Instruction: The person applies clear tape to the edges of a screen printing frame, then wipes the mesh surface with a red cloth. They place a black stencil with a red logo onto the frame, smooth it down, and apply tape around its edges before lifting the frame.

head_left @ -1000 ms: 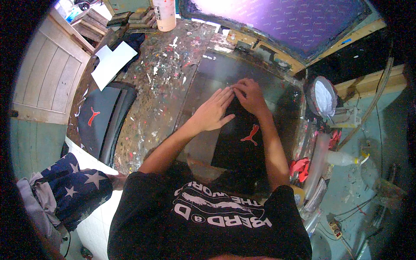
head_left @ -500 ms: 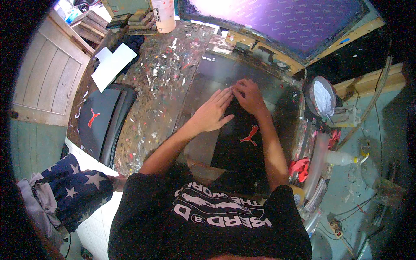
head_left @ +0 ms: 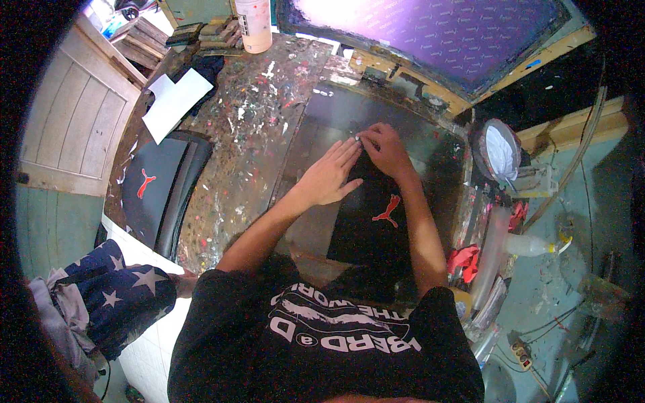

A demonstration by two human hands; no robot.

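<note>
A black piece [head_left: 366, 235] with a red leaping-animal print lies on the glossy dark board [head_left: 437, 154]. My left hand [head_left: 329, 173] rests on the piece's upper part, fingers stretched out side by side, thumb apart. My right hand [head_left: 383, 148] is just right of those fingertips, its fingers bent and pressed together at the top of the piece, by a tiny white speck; what they hold is too small to make out. On the left, a stack of black pieces [head_left: 151, 208] shows the same red print, with white paper [head_left: 176, 101] above it.
A paint-spattered table [head_left: 238, 134], a tall plastic container [head_left: 255, 23], a purple framed screen [head_left: 430, 33] at the back, a round bowl with white lining [head_left: 498, 151], red rags [head_left: 463, 262] and a translucent bottle [head_left: 531, 245] at the right. Star-patterned fabric [head_left: 121, 295] sits at the lower left.
My hands have shifted only very slightly, and a tiny white speck shows more clearly at the fingertips. The pieces and surroundings look the same.
</note>
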